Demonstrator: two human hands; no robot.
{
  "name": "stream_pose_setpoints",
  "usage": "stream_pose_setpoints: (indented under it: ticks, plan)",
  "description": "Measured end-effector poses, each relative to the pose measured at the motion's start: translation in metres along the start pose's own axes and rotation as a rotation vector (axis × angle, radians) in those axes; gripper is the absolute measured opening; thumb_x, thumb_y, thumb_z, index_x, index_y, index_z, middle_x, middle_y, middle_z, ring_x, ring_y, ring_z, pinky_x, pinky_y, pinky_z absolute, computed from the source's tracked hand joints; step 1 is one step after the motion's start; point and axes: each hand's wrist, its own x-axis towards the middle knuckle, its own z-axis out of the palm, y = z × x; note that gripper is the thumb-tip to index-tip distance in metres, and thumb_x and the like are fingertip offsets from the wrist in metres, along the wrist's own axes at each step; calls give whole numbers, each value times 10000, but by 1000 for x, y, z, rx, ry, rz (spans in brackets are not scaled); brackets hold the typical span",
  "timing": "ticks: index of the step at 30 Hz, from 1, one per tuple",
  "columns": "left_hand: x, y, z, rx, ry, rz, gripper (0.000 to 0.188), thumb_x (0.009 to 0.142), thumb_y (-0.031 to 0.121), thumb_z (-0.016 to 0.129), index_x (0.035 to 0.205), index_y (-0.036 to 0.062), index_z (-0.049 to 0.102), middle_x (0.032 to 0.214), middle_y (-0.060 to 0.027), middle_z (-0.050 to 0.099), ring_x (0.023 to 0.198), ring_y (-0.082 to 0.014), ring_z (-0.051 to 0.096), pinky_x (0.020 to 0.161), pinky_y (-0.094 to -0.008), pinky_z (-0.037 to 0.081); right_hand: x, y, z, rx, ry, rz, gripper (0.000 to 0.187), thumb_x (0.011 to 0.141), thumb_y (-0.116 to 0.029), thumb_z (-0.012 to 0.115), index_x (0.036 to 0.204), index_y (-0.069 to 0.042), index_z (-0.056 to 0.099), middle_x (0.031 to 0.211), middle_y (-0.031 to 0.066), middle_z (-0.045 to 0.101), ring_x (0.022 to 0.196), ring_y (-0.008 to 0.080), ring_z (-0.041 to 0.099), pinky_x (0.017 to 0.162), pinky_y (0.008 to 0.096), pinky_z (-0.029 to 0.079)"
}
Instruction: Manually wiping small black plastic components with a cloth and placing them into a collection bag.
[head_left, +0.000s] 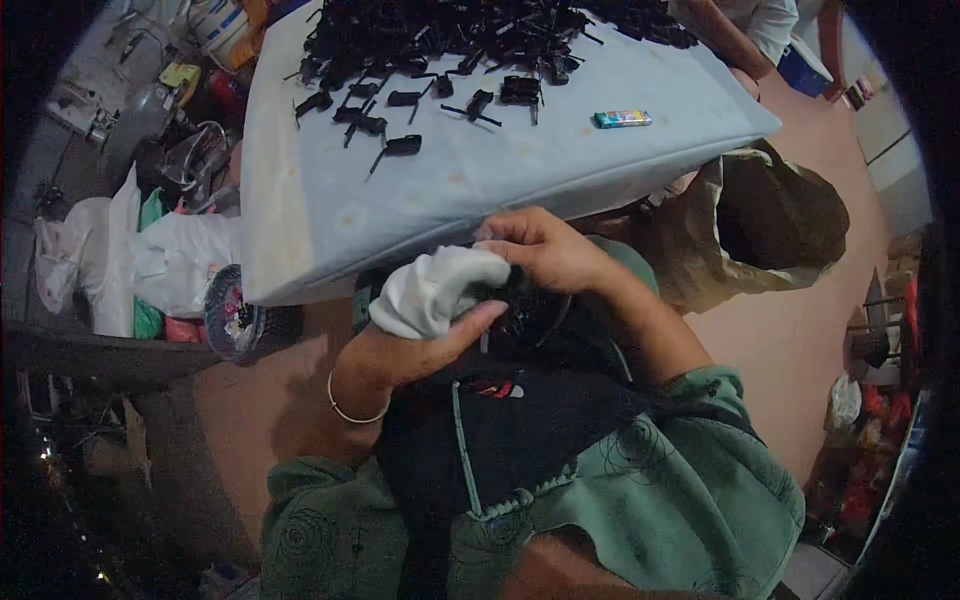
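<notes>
My left hand [410,350] is curled in front of my chest, its bare thumb stretched toward the right. White cloth [430,290], perhaps a partial glove, covers its fingers. My right hand [535,250] meets it from the right, thumb and fingers pinched together at the edge of the white cloth. Something dark shows between the two hands, but against my black apron [540,420] its shape cannot be made out. Beyond my hands, small black plastic parts [403,146] with thin stems lie on the pale-covered table [450,190], heaped thickly at the far side.
A small colourful packet [622,119] lies on the table's right. An open brown sack [700,270] stands to the right of my knees. At left are a dark basket [228,315] and white bags [190,260]. Another person's arm [728,38] reaches in at the far right.
</notes>
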Motion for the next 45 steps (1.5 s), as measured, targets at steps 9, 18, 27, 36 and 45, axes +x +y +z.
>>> stream_pose_setpoints:
  ticks: [9,18,27,36,45]
  plan:
    - [-1,-35,27,-646,514,-430,119,864,71,494,967,11,506,792,-63,533,647,-103,511,558,-233,431,-14,-23,31,-610,265,-648,181,737,-138,661,834,-23,560,639,79,488,503,179,475,455,293,381]
    - [-2,-23,24,-702,379,-447,166,838,54,518,993,-4,508,812,-35,550,654,-82,519,545,-217,429,3,-21,23,-543,599,-272,280,788,-230,607,684,6,496,563,172,482,515,335,483,465,364,384]
    - [0,-26,33,-117,489,-315,225,781,45,548,1001,6,524,800,-104,577,696,-186,560,606,-279,449,1,-9,24,-509,289,-163,277,891,-211,472,730,13,498,579,22,435,599,71,374,523,266,369]
    - [-4,-37,40,387,466,-175,256,745,25,537,995,-29,521,842,-191,565,782,-337,550,703,-379,446,12,20,41,-340,456,-121,324,876,-247,474,712,29,518,565,170,475,525,148,394,522,344,398]
    - [-3,-27,39,-7,544,-322,269,737,8,539,1002,-31,519,882,-197,564,795,-338,555,729,-390,442,3,7,28,-240,217,-65,270,912,-215,431,757,-8,511,639,-27,444,639,57,382,570,241,376]
